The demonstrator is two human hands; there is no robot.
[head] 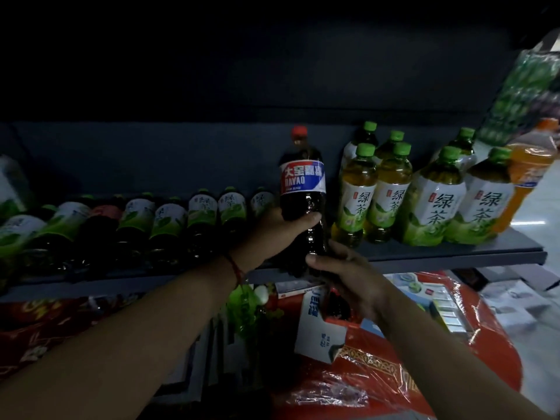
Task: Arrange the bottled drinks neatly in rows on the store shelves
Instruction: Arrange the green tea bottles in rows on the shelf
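1. Dim green-label bottles (pixel 169 219) line the shelf (pixel 454 253) along its left stretch.
2. Left hand (pixel 281 228) and right hand (pixel 348 277) both have fingers wrapped around the upright cola bottle (pixel 303 189) at the front edge.
3. Green tea bottles (pixel 424 195) crowd the right end.

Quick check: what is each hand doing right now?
Left hand: grips the cola bottle mid-body.
Right hand: grips the same bottle's base.
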